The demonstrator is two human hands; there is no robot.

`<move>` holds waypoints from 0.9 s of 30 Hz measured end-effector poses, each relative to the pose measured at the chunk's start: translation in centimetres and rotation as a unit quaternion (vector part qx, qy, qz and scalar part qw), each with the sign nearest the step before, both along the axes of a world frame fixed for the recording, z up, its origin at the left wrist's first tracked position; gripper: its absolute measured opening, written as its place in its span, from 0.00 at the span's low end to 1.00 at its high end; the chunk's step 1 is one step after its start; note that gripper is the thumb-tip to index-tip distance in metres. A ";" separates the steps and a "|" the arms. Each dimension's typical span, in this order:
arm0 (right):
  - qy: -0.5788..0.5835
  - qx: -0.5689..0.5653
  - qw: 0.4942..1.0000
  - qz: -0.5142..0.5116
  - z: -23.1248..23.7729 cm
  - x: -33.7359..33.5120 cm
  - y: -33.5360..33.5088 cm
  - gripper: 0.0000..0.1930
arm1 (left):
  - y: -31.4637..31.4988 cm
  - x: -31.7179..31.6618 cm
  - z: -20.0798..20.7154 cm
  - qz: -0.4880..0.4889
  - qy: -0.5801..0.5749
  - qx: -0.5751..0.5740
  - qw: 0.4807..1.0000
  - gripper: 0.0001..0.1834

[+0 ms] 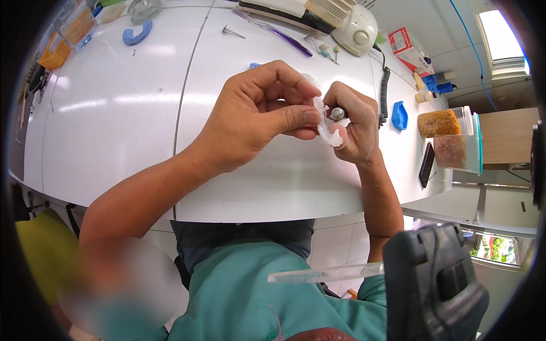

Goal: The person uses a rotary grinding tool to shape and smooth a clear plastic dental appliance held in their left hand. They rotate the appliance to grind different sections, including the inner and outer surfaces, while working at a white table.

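Note:
A white, translucent, horseshoe-shaped dental piece (326, 129) is held up above the white table, one end pinched between the thumb and fingers of my left hand (244, 116). My right hand (361, 125) is closed around a metal rotary handpiece (338, 113), whose rounded silver end shows between the fingers. The right thumb touches the lower end of the white piece. Pale dust coats the fingers of my right hand. Whether the handpiece's tip touches the piece is hidden.
A purple-handled brush (278, 35), small rotary burs (326, 52) and a white control unit (356, 31) lie beyond my hands. A coiled black cord (384, 96), blue tray (400, 115) and tubs of granules (439, 123) stand right. A blue arch (137, 34) lies far left.

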State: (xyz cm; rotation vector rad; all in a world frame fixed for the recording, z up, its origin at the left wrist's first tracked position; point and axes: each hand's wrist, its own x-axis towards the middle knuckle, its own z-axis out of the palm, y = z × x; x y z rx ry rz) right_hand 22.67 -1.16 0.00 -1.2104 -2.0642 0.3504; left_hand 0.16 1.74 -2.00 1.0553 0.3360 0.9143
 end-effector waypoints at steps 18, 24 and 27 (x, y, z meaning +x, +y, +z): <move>0.027 -0.016 0.999 0.018 0.6 0.1 -0.4 0.44 | -0.4 0.6 0.5 0.015 -0.018 0.033 0.999 0.10; 0.042 0.005 0.999 0.032 0.4 -0.1 -0.4 0.46 | -0.3 0.9 1.0 0.021 -0.029 0.073 0.997 0.06; 0.038 0.009 0.999 0.031 0.3 0.2 -0.5 0.46 | -0.4 1.0 1.0 0.020 -0.042 0.092 0.995 0.05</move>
